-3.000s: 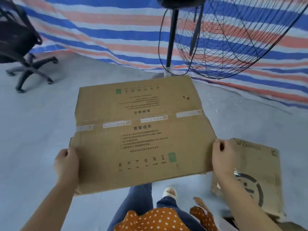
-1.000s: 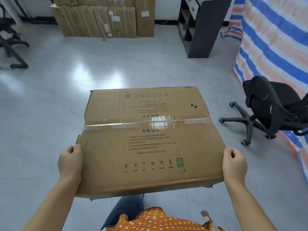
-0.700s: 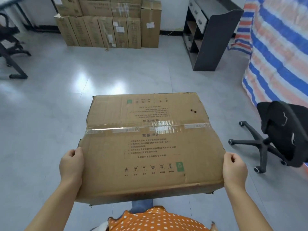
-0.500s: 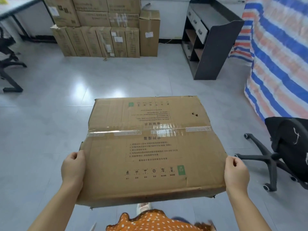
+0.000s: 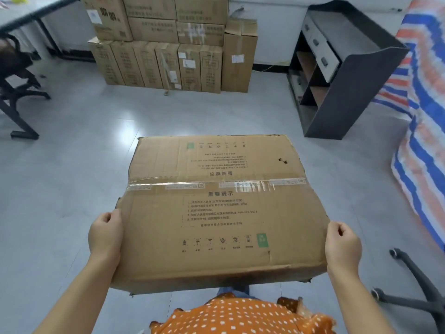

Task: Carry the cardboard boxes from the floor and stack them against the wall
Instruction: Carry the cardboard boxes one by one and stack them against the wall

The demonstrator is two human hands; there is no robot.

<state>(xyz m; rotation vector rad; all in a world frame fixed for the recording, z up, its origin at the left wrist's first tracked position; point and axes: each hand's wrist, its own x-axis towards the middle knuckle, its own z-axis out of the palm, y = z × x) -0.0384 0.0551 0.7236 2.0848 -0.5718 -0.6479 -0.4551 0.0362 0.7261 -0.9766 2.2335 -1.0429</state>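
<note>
Nearest, showing an orange polka-dot top at the bottom edge. Just beyond, gripping a flat cardboard box at its two side edges: left hand curling round the left edge, right hand curling round the right edge, both near the box's close corners. Carrying the box level, clear of the grey tiled floor, taped seam running across its top face, printed text and handling symbols facing up. Showing part of a black swivel-chair base at lower right, well apart from the box. Hanging along the right side, a blue, white and orange striped tarp. Farther ahead on the right, standing on the floor, a dark shelf unit with drawers. Farthest, standing against the white wall, a stack of cardboard boxes, tall narrow ones below, wider ones on top. Sitting at far left, a black chair under a table edge.
</note>
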